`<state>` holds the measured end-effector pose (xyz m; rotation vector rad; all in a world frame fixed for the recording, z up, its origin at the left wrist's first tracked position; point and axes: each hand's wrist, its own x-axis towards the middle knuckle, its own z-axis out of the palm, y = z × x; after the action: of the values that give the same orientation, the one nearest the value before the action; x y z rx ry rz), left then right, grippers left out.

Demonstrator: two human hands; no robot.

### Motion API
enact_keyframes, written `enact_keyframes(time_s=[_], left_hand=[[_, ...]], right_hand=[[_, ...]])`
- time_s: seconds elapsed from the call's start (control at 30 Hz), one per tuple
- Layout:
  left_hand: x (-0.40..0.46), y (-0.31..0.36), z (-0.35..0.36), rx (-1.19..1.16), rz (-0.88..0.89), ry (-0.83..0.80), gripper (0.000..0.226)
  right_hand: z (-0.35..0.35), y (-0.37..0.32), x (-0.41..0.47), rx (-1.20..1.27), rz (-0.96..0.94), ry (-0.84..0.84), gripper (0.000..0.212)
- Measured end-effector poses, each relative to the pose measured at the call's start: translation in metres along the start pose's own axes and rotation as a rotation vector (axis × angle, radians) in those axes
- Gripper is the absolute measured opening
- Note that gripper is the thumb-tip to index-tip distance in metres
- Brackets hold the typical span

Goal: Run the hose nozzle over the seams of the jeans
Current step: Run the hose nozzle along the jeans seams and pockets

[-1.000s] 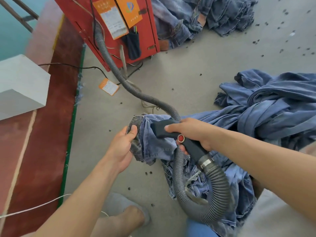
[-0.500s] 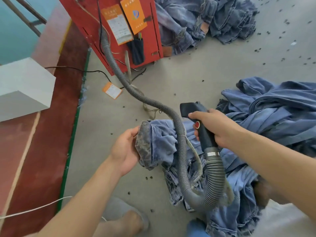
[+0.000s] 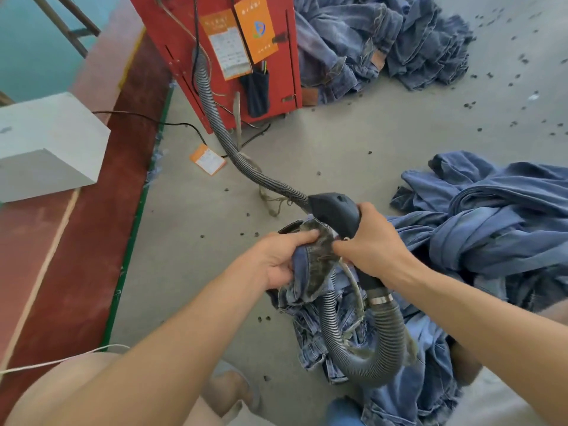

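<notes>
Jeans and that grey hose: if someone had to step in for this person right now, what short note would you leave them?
Left hand: grips the folded edge of the jeans, lifted off the floor.
Right hand: grips the black hose nozzle by its handle, its thumb also pinching the same denim edge.
The grey hose loops below over the jeans and runs to the red machine.
Done: a seam edge is gathered up next to the nozzle.
Left: pass the nozzle along this seam, then the others. More jeans lie piled to the right.

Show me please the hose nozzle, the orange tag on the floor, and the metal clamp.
hose nozzle point(image 3: 336, 210), head view, black head.
orange tag point(image 3: 208, 159), head view, centre.
metal clamp point(image 3: 381, 300), head view, silver band.
</notes>
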<state>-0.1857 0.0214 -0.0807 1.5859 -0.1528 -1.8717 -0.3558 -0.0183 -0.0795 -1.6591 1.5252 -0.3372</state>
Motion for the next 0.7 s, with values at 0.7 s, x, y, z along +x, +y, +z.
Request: enact_keyframes(time_s=[0.7], left_hand=[[0.008,0.003,-0.006,0.175,0.291,0.037,0.032]], right_hand=[[-0.08,-0.022,-0.03,-0.057,-0.162,-0.11,0.025]])
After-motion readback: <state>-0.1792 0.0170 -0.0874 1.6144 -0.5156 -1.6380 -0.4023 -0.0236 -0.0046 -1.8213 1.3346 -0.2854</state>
